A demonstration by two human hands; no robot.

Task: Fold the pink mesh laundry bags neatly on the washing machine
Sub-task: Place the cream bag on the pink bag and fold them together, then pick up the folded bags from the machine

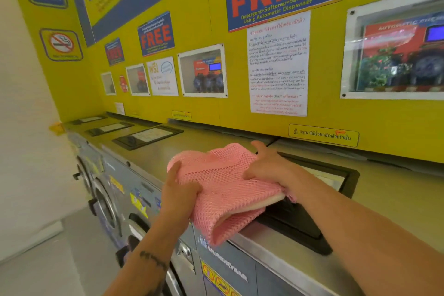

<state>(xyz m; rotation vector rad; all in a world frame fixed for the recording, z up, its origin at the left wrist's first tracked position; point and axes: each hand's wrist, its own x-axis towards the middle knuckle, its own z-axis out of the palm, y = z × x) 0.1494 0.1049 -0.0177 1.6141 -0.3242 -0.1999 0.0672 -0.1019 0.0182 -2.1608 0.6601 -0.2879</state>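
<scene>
A pink mesh laundry bag (223, 185), folded over into a thick bundle with a cream edge showing at its right end, lies on the steel top of the washing machine (276, 245). Part of it hangs over the machine's front edge. My left hand (179, 190) grips the bag's left side, thumb on top. My right hand (271, 167) presses down on the bag's right side with fingers curled over the mesh. The bundle partly covers a black control panel (319, 190).
A row of front-loading washers (105, 199) runs to the left, each with a black panel on top (146, 138). A yellow wall with posters and windows (278, 62) rises right behind the machines. Grey floor (48, 259) lies at lower left.
</scene>
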